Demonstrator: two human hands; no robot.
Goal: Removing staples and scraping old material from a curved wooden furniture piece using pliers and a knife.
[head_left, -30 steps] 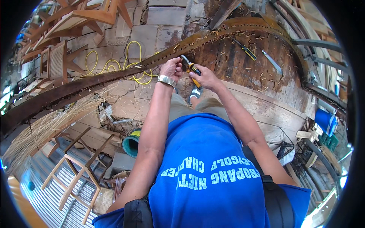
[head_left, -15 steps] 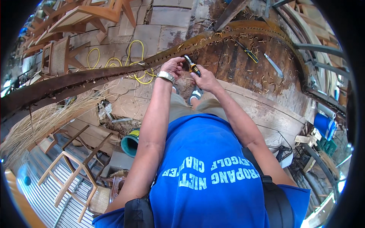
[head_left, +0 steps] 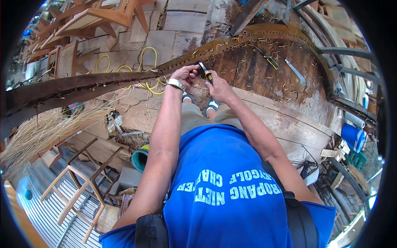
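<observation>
My right hand (head_left: 220,88) is closed around the black and yellow handles of a pair of pliers (head_left: 206,71), whose metal jaws point up and away from me. Just left of the jaws, my left hand (head_left: 186,76), with a metal watch on its wrist, has its fingers curled together. Whatever they pinch is too small to make out. Both hands are at the near edge of a long curved wooden rail (head_left: 182,61) with a row of small holes. Bits of cane strip stick out along it.
A yellow-and-black screwdriver (head_left: 266,57) and a knife-like blade (head_left: 295,72) lie on stained boards among cane scraps. A yellow cord (head_left: 142,62) loops behind the rail. Loose cane strands (head_left: 53,128), a chair frame (head_left: 78,186) and a green bucket (head_left: 139,159) are at left.
Both hands and the pliers have shifted slightly left. The left fingers have turned a little, and the grip on the pliers is kept.
</observation>
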